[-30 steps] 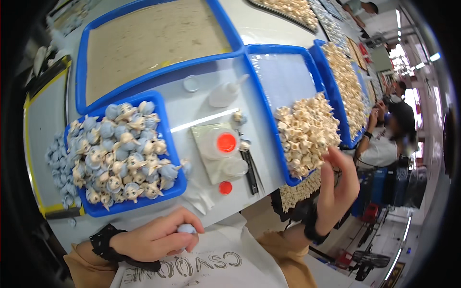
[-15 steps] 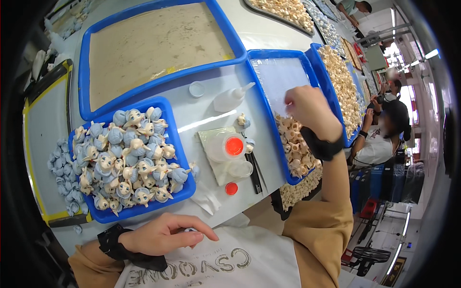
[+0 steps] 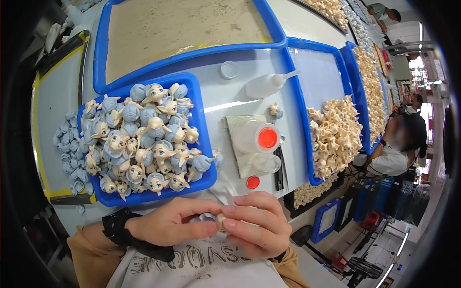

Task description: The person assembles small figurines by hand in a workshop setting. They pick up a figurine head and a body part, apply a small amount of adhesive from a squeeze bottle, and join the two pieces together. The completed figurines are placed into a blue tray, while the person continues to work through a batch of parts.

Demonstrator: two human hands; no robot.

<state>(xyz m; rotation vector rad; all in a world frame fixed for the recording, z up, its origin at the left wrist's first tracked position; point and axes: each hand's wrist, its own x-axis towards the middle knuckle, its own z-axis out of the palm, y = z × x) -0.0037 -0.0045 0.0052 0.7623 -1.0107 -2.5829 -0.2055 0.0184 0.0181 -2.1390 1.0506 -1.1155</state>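
Note:
In front of my chest both hands meet, fingertips close together. My left hand [image 3: 175, 222] is closed on a light blue hair piece [image 3: 207, 217], partly covered by the fingers. My right hand [image 3: 259, 223] pinches a small cream doll face part [image 3: 221, 221] against it; whether the two parts are joined I cannot tell. Left of centre stands a blue tray [image 3: 207, 176] heaped with doll heads [image 3: 156, 127] with blue hair and pointed ears. A second blue tray [image 3: 298, 91], on the right, has a pile of cream face parts [image 3: 333, 132] at its near end.
A white squeeze bottle [image 3: 263, 86], a round clear dish [image 3: 229, 70] and jars with an orange-red top [image 3: 267, 138] stand mid-table. Black tweezers [image 3: 279, 173] lie beside them. Loose blue hair pieces [image 3: 69, 149] are at far left. A large blue tray [image 3: 101, 62] is behind.
My right hand has come back from the tray of cream parts to my left hand, bringing a cream part. My view has shifted, so the table appears further right and higher.

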